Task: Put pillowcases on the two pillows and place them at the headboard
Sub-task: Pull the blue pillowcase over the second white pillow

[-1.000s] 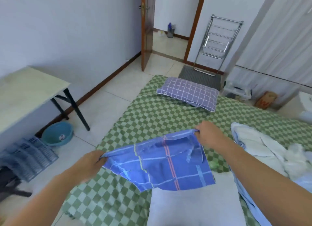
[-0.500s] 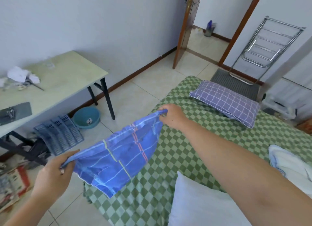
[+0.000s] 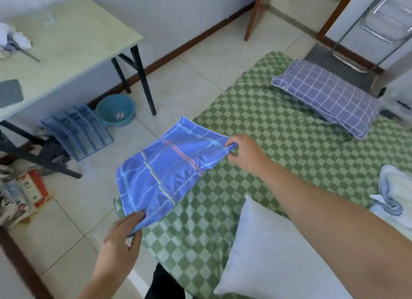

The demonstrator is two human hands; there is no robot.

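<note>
2 hands (image 3: 120,238) (image 3: 243,151) pinching blue pillowcase (image 3: 165,169), bare pillow (image 3: 267,258)

Pale tiled floor (image 3: 196,80), white wall (image 3: 178,15) – folding table (image 3: 73,42) at left, daylight.

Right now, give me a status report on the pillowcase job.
Left hand and right hand pinch blue pillowcase, spread over bed edge. White pillow bare; purple checked pillow covered. Nothing blocking.

Pale folding table (image 3: 73,42) by the wall — under it a teal basin (image 3: 116,113), just beside that a blue slatted rack (image 3: 78,133); far beyond the table, a metal drying rack (image 3: 383,24).
</note>
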